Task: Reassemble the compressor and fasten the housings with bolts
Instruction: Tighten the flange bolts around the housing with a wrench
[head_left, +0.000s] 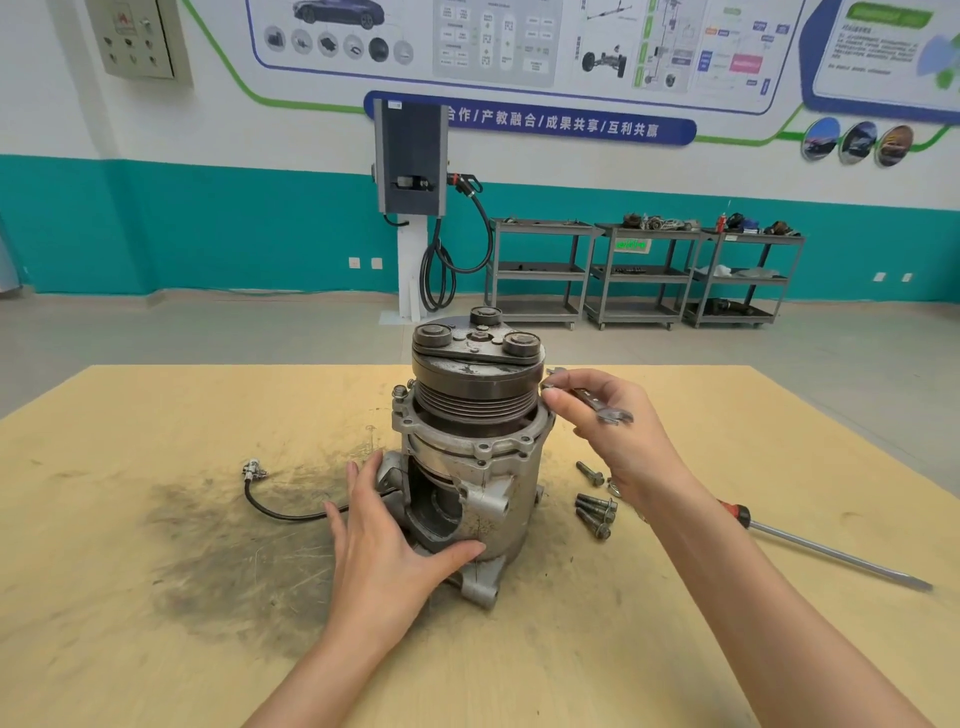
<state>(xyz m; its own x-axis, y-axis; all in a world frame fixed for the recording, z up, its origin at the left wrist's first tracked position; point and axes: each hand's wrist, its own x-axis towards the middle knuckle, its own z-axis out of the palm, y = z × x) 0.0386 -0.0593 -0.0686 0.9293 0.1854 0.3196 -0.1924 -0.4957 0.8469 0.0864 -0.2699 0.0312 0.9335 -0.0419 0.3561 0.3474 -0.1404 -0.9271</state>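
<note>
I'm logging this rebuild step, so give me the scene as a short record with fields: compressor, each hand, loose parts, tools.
compressor: compressor stands upright on the table, pulley end up
left hand: left hand lies open against the lower housing, steadying it
right hand: right hand holds a wrench beside the pulley, by the flange rim
fitted bolt: one bolt sits in the flange's far left ear
loose bolts: loose bolts lie on the table right of the compressor
other tool: screwdriver lies at the right
cable: black cable lies left

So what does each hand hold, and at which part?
Right hand holds the wrench by its shank. Left hand holds nothing; it rests open against the compressor body.
</note>
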